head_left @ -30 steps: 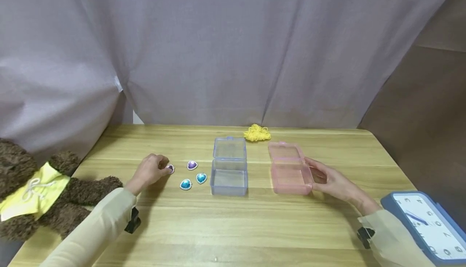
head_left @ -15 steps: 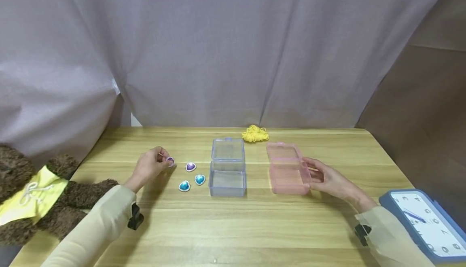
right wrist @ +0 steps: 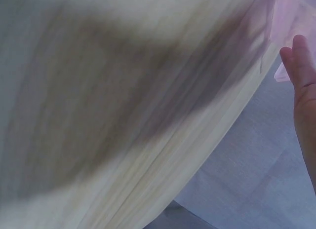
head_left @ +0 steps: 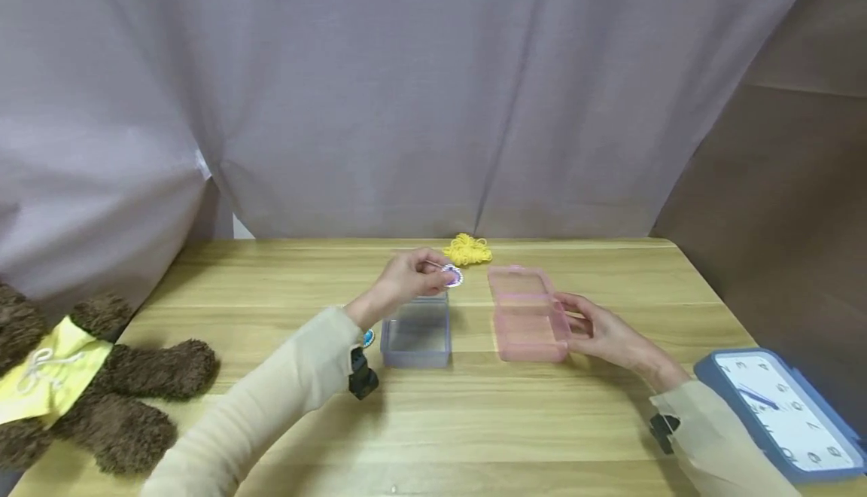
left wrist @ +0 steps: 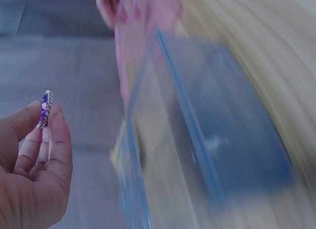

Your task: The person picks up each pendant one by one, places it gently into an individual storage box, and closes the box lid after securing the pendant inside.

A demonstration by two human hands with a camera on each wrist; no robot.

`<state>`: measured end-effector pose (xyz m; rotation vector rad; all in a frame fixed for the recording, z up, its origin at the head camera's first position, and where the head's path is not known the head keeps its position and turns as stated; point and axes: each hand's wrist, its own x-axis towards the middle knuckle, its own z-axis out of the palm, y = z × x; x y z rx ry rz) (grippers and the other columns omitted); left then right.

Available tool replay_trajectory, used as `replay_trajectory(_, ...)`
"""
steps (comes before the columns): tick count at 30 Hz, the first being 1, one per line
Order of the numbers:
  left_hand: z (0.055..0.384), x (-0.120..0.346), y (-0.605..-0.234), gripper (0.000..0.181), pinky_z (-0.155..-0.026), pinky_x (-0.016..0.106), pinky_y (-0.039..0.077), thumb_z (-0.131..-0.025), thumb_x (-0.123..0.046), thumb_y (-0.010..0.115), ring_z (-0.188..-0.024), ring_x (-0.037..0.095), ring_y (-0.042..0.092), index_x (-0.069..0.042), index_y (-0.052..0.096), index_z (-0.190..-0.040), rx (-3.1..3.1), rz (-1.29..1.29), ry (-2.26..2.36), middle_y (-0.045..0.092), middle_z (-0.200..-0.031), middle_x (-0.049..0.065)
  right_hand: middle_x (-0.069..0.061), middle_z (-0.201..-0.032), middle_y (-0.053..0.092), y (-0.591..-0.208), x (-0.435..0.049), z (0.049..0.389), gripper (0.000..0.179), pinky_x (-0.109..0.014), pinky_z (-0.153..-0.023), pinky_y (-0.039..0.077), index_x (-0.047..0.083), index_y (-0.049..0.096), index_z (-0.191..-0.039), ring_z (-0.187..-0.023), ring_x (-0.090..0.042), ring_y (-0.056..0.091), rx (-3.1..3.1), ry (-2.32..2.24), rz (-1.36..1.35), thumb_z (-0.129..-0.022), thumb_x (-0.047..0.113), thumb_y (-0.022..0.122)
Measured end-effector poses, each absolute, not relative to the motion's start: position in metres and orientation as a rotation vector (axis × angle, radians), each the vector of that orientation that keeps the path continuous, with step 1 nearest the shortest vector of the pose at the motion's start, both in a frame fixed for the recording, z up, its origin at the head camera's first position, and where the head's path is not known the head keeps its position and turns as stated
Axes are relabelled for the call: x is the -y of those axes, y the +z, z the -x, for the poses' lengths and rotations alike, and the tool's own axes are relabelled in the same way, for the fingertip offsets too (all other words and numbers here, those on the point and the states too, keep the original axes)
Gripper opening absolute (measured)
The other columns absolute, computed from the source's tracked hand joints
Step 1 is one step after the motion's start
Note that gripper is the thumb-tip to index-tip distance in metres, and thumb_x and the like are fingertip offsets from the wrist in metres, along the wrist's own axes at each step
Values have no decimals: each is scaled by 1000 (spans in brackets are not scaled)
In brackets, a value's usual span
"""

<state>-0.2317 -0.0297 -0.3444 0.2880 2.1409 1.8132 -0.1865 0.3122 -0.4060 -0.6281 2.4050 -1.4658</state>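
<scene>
Between thumb and fingers, my left hand (head_left: 404, 280) pinches a purple heart-shaped gem (head_left: 453, 276) with a beaded silver rim. It is in the air over the raised lid of the clear bluish plastic box (head_left: 416, 346). The left wrist view shows the gem (left wrist: 45, 109) edge-on at the fingertips. My right hand (head_left: 603, 335) holds the right side of the pink plastic box (head_left: 530, 339), thumb near its front corner and fingers farther back. Both boxes have their lids back. A blue heart gem (head_left: 369, 338) peeks out beside my left wrist; the forearm hides the other gems.
A yellow string bundle (head_left: 467, 249) lies behind the boxes at the table's (head_left: 488, 422) back. A brown plush toy (head_left: 129, 376) in yellow cloth lies at the left. A blue-framed clock (head_left: 779, 410) is at the right. A grey curtain (head_left: 379, 105) hangs behind.
My left hand has lifted the purple gem from the table and carried it right, to above the bluish box. My right hand has stayed at the pink box.
</scene>
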Motion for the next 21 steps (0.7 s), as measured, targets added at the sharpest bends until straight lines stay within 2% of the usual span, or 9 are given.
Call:
replay_trajectory(5, 235, -22, -349, 24, -78, 29, 57, -85, -1, 66, -75, 13, 65, 3, 62, -108, -2046, -311, 1774, 66, -89, 12, -36, -145, 21, -407, -307, 187, 78, -13, -93, 44, -13, 19, -141, -129, -52, 30, -2374, -1493, 619, -83, 3, 69)
replay_trajectory(9, 233, -47, -357, 22, -78, 33, 58, -81, -3, 70, -84, 26, 67, 0, 65, -103, -2076, -343, 1682, 68, -91, 14, -36, -146, 21, -406, -303, 187, 79, -18, -96, 45, -12, 18, -142, -129, -52, 30, -2363, -1492, 611, -84, 5, 69)
replay_trajectory(11, 232, -55, -362, 21, -81, 30, 56, -79, -6, 73, -87, 23, 65, -4, 68, -99, -2143, -383, 1611, 69, -98, 9, -35, -146, 20, -406, -302, 188, 79, -21, -97, 45, -12, 18, -142, -129, -52, 30, -2357, -1489, 618, -84, 5, 68)
replay_trajectory(16, 230, -70, -372, 19, -73, 18, 51, -76, -8, 76, -79, 8, 59, -7, 71, -94, -2213, -443, 1512, 70, -95, 4, -35, -147, 19, -405, -299, 189, 79, -25, -99, 44, -12, 17, -142, -130, -52, 29, -2357, -1475, 630, -85, 5, 68)
replay_trajectory(18, 229, -74, -375, 21, -69, 19, 53, -76, -5, 75, -74, 10, 61, -6, 71, -96, -2212, -452, 1493, 70, -87, 6, -34, -147, 19, -405, -299, 190, 79, -27, -100, 43, -11, 17, -143, -131, -51, 29, -2354, -1471, 625, -84, 6, 68)
replay_trajectory(21, 226, -80, -375, 25, -67, 21, 56, -76, 1, 73, -72, 13, 64, -3, 69, -100, -2204, -474, 1487, 69, -88, 7, -33, -148, 19, -404, -298, 190, 81, -33, -103, 41, -9, 17, -144, -132, -50, 29, -2344, -1476, 608, -84, 7, 69)
